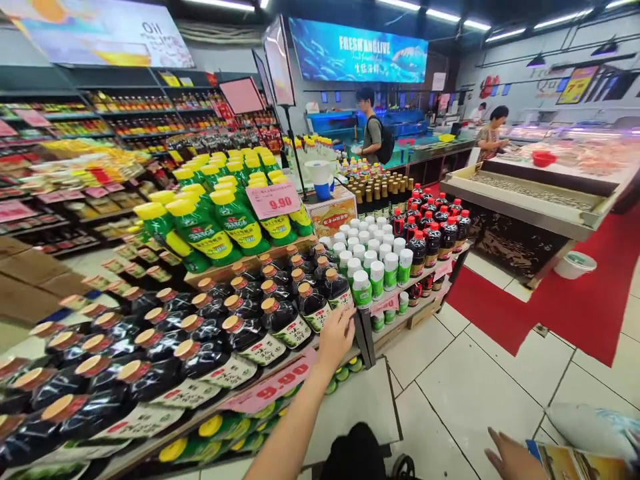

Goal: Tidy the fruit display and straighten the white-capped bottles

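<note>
My left hand reaches to the right end of the shelf's front row. Its fingers are stretched out against the pale label of a dark sauce bottle with a tan cap; I see no grip around it. Rows of matching dark bottles stand to the left. Small white-capped green bottles are just right of that hand. At the lower right, my right hand has its fingers apart and nothing in it. Near it are a printed package and a pale bag, both partly cut off.
Yellow-capped green bottles rise behind a pink price sign. Red-capped dark bottles stand farther right. Beyond the tiled floor are a red mat, a white tub, a seafood counter and two people.
</note>
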A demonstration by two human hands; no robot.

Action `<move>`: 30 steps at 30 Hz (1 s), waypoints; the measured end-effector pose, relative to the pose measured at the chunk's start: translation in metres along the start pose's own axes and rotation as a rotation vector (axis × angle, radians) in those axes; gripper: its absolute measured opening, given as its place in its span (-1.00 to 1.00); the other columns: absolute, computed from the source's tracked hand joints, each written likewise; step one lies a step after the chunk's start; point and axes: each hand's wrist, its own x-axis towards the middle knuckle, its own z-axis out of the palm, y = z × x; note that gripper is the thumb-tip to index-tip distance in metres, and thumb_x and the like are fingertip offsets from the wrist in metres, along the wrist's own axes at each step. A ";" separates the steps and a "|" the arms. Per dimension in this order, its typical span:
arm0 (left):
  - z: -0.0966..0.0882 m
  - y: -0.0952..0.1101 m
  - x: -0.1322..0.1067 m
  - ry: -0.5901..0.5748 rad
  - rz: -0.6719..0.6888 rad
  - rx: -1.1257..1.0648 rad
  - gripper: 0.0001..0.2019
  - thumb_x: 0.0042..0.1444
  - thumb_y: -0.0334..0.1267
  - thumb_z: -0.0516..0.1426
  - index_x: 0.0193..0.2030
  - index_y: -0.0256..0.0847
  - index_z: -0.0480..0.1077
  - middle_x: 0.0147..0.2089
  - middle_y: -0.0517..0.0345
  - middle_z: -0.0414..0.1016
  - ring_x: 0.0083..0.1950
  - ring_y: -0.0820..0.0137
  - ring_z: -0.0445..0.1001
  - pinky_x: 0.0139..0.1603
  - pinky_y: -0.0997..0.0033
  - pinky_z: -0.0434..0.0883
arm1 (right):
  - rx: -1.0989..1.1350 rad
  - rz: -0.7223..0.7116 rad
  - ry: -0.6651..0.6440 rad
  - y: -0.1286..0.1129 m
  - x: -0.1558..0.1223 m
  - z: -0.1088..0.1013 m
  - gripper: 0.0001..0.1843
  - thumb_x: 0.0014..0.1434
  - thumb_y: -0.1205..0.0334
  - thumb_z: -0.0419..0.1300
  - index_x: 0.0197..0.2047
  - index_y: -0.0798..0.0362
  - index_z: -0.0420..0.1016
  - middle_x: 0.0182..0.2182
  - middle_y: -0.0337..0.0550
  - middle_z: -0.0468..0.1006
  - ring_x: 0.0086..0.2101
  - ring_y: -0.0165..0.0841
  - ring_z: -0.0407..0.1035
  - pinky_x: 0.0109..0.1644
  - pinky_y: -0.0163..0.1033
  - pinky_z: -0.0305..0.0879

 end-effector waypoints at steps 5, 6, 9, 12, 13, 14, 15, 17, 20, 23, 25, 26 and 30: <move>0.045 0.009 0.115 -0.100 -0.006 0.226 -0.70 0.28 -0.23 0.04 0.11 -0.20 0.39 0.12 -0.07 0.46 0.18 0.12 0.34 0.23 0.04 0.24 | -0.124 -0.120 -0.177 -0.035 0.110 -0.032 -0.38 0.20 0.02 -0.16 0.14 0.06 0.49 0.08 0.13 0.52 0.16 -0.02 0.33 0.26 0.13 0.23; 0.057 0.008 0.131 -0.147 -0.015 0.271 -0.67 0.28 -0.18 0.06 0.13 -0.21 0.38 0.09 -0.08 0.47 0.17 0.10 0.34 0.26 0.00 0.19 | -0.141 -0.131 -0.200 -0.050 0.127 -0.039 -0.38 0.22 0.03 -0.15 0.18 0.11 0.45 0.13 0.14 0.48 0.20 -0.02 0.29 0.27 0.10 0.22; 0.092 0.003 0.171 -0.296 -0.072 0.388 -0.57 0.21 0.01 0.12 0.07 -0.27 0.39 -0.02 -0.12 0.50 0.11 0.08 0.38 0.31 -0.04 0.09 | -0.129 -0.197 -0.274 -0.096 0.169 -0.058 -0.36 0.28 0.05 -0.12 0.30 0.19 0.30 0.23 0.12 0.37 0.25 -0.06 0.22 0.32 0.02 0.17; 0.116 -0.002 0.199 -0.399 -0.130 0.464 -0.50 0.09 0.08 0.23 0.00 -0.29 0.39 -0.01 -0.15 0.48 0.05 0.09 0.42 0.24 0.05 0.17 | -0.027 -0.367 -0.247 -0.132 0.206 -0.076 -0.37 0.35 0.01 -0.14 0.38 0.11 0.17 0.29 0.02 0.29 0.28 -0.15 0.17 0.35 -0.01 0.14; 0.121 -0.004 0.206 -0.427 -0.154 0.481 -0.48 0.05 0.08 0.25 0.01 -0.28 0.39 0.00 -0.16 0.47 0.04 0.09 0.44 0.19 0.08 0.21 | -0.007 -0.436 -0.193 -0.142 0.218 -0.083 -0.39 0.37 0.01 -0.14 0.39 0.07 0.16 0.32 -0.01 0.25 0.30 -0.16 0.13 0.36 0.00 0.12; 0.126 -0.006 0.211 -0.459 -0.182 0.493 -0.46 0.03 0.09 0.27 0.01 -0.28 0.38 -0.01 -0.16 0.48 0.03 0.09 0.45 0.14 0.11 0.24 | -0.004 -0.494 -0.109 -0.151 0.232 -0.091 -0.41 0.38 0.02 -0.13 0.39 0.03 0.17 0.35 -0.02 0.19 0.33 -0.15 0.05 0.37 0.04 0.09; 0.129 -0.007 0.216 -0.493 -0.215 0.501 -0.44 0.01 0.11 0.28 0.00 -0.28 0.38 -0.03 -0.15 0.50 0.01 0.08 0.47 0.10 0.13 0.27 | -0.020 -0.536 0.005 -0.160 0.246 -0.100 -0.44 0.38 0.05 -0.12 0.37 0.01 0.20 0.38 -0.02 0.12 0.36 -0.11 -0.04 0.38 0.10 0.04; 0.134 -0.009 0.222 -0.559 -0.271 0.502 -0.43 0.01 0.15 0.27 -0.03 -0.30 0.38 -0.10 -0.15 0.54 -0.04 0.07 0.50 0.04 0.14 0.29 | -0.073 -0.568 0.273 -0.179 0.277 -0.121 -0.48 0.37 0.10 -0.06 0.35 -0.04 0.23 0.43 0.00 -0.04 0.39 0.00 -0.20 0.37 0.24 -0.05; 0.138 -0.010 0.226 -0.614 -0.288 0.482 -0.46 0.07 0.10 0.25 -0.03 -0.36 0.38 -0.14 -0.18 0.56 -0.09 0.06 0.53 0.00 0.14 0.32 | -0.130 -0.649 0.491 -0.213 0.331 -0.152 -0.43 0.33 0.09 0.06 0.37 -0.05 0.18 0.44 0.06 -0.14 0.38 0.07 -0.23 0.35 0.27 -0.11; 0.140 -0.015 0.231 -0.641 -0.265 0.454 -0.47 0.07 0.04 0.27 -0.01 -0.39 0.37 -0.10 -0.21 0.55 -0.07 0.03 0.53 -0.04 0.15 0.35 | -0.175 -0.936 0.347 -0.251 0.391 -0.167 -0.26 0.24 0.11 0.22 0.41 0.02 0.07 0.33 0.11 0.18 0.29 -0.03 0.06 0.31 0.10 0.06; 0.138 -0.022 0.236 -0.673 -0.231 0.417 -0.45 0.03 0.01 0.31 0.01 -0.37 0.36 -0.08 -0.19 0.55 -0.04 0.03 0.52 -0.02 0.15 0.36 | -0.231 -1.071 0.203 -0.273 0.426 -0.166 -0.15 0.12 0.19 0.34 0.40 0.05 0.08 0.22 0.10 0.35 0.18 -0.08 0.23 0.24 0.01 0.18; 0.137 -0.026 0.239 -0.692 -0.204 0.388 -0.44 0.00 -0.01 0.33 0.03 -0.36 0.36 -0.06 -0.17 0.54 -0.02 0.03 0.51 0.00 0.16 0.37 | -0.263 -1.112 0.141 -0.281 0.441 -0.164 -0.12 0.06 0.23 0.39 0.38 0.07 0.12 0.16 0.09 0.41 0.13 -0.09 0.30 0.21 -0.01 0.22; 0.132 -0.036 0.245 -0.755 -0.137 0.273 -0.36 -0.08 -0.17 0.41 0.14 -0.22 0.32 0.06 -0.05 0.49 0.06 0.09 0.47 0.08 0.20 0.37 | -0.332 -1.190 -0.026 -0.299 0.477 -0.157 -0.18 -0.01 0.27 0.45 0.28 0.09 0.25 -0.04 0.01 0.56 -0.02 -0.10 0.42 0.16 -0.01 0.25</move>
